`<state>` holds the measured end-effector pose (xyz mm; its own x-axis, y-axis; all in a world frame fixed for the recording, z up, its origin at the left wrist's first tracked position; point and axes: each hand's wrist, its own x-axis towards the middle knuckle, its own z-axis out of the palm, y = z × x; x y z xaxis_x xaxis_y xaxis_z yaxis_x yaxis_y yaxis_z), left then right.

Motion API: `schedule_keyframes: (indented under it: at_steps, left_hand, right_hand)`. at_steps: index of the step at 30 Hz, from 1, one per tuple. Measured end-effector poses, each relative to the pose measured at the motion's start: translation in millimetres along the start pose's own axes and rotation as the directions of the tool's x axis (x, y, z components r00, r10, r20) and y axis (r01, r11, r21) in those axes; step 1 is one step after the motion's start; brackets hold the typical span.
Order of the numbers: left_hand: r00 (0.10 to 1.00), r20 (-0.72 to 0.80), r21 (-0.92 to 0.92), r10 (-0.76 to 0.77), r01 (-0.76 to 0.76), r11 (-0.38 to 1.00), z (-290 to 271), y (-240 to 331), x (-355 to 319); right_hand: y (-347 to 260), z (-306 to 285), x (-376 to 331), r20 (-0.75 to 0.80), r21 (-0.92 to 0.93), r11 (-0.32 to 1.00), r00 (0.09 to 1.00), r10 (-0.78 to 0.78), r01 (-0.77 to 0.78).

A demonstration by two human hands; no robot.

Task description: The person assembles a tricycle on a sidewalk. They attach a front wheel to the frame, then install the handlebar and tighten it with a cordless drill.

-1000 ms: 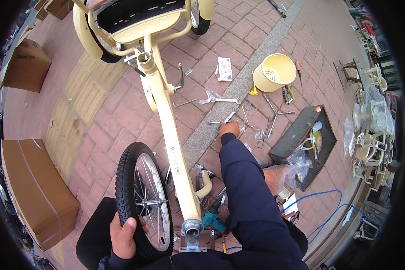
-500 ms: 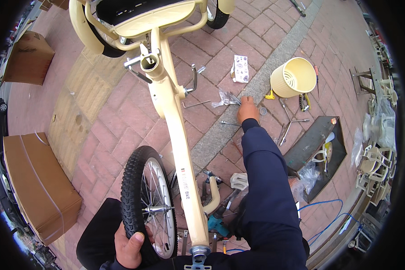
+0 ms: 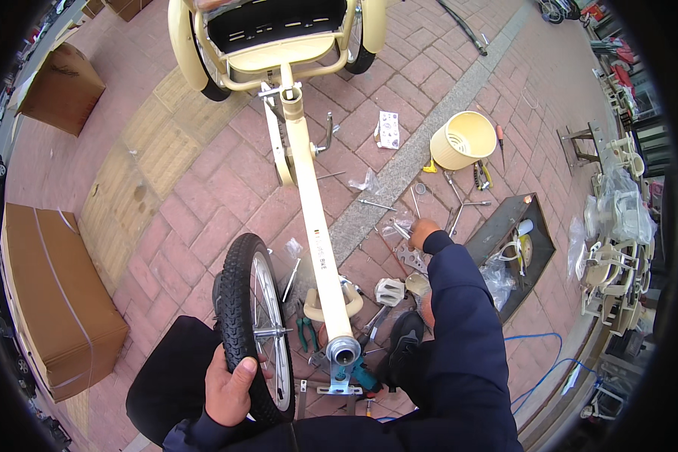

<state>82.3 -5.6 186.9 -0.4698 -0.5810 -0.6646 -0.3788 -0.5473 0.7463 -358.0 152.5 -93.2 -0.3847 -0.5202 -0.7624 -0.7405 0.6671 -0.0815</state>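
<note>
My left hand (image 3: 230, 388) is closed around the black knobbly tyre of a spoked wheel (image 3: 239, 301), which stands upright with its axle exposed. Beside the wheel runs the long cream tube of a tricycle frame (image 3: 314, 241), its open head tube (image 3: 343, 350) close to me. My right hand (image 3: 427, 232), fingers closed, grips a small clear plastic bag (image 3: 401, 224) with shiny metal parts showing in it. The fingertips are partly hidden. Below that hand lie a perforated metal plate (image 3: 411, 258) and a white pedal (image 3: 389, 291).
The tricycle's rear basket (image 3: 279, 30) and wheels stand at the far side. Cardboard boxes (image 3: 60, 301) line the left. On the right are a cream bucket (image 3: 463, 141), a Y-shaped wrench (image 3: 459, 202) and a dark metal tray (image 3: 539, 264). Pliers (image 3: 306, 328) and a teal power tool (image 3: 365, 377) lie near my feet.
My right hand has come closer to me with a clear bag of metal parts. My left hand still holds the tyre. The view has shifted, showing more of the tricycle's rear.
</note>
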Motion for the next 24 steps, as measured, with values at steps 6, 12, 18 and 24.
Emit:
schedule_keyframes:
  at_steps: [6, 12, 18, 24]
  left_hand:
    - [0.978, 0.075, 0.002, 0.195, -0.195, 0.981, -11.2, -46.8, -20.9]
    - [0.942, 0.214, -0.189, 0.259, -0.22, 0.957, -11.3, -77.6, 0.2]
    - [0.851, 0.199, -0.406, 0.485, -0.379, 0.831, -5.7, -111.2, -0.1]
    - [0.863, -0.039, 0.041, 0.504, -0.503, 0.863, -23.8, -117.3, 4.3]
  right_hand:
    - [-24.6, -78.8, -172.0, -0.392, 0.374, 0.909, 0.92, -0.027, 0.186]
    - [-159.1, -96.4, -318.1, -0.364, 0.828, 0.301, 0.862, -0.351, 0.473]
    - [-297.8, 2.1, -341.6, -0.476, 0.749, 0.419, 0.857, -0.199, 0.513]
    - [-334.1, 33.5, -349.0, -0.63, 0.511, 0.653, 0.761, -0.157, 0.558]
